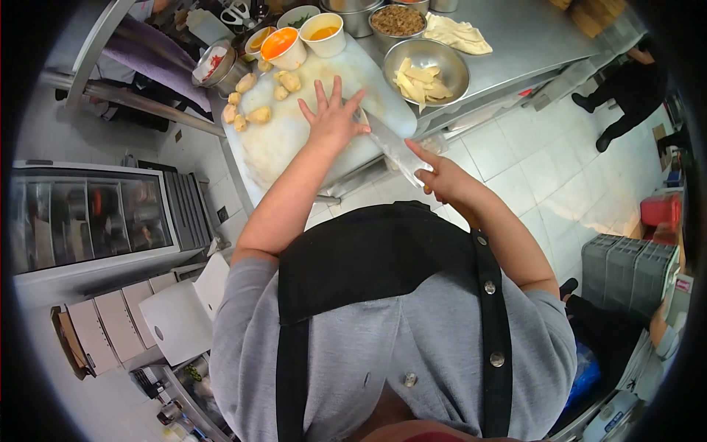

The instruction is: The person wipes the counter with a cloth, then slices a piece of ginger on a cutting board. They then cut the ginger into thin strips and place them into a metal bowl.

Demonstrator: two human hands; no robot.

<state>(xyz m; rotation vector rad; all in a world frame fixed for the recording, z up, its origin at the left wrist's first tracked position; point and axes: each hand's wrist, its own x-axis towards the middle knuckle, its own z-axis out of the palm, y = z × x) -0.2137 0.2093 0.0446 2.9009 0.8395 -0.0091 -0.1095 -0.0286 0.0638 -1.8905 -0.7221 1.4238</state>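
Observation:
My left hand (pixel 333 121) is over the white cutting board (pixel 294 158) with its fingers spread apart. My right hand (pixel 443 177) grips a broad-bladed knife (pixel 394 149) by its handle. The blade slants across the board's right edge, its far end close by my left thumb. Several pale yellow peeled chunks (pixel 258 115) lie on the board's left and upper part. To the right of the board, a steel bowl (pixel 458 70) contains pale yellow slices (pixel 420 82).
Behind the board stand a tub of orange contents (pixel 284 48), a tub of yellow liquid (pixel 322 34) and a bowl of brown crumbly food (pixel 398 20). A cream cloth (pixel 458 34) lies on the steel counter (pixel 515 44). Another person (pixel 626 96) stands off to the right.

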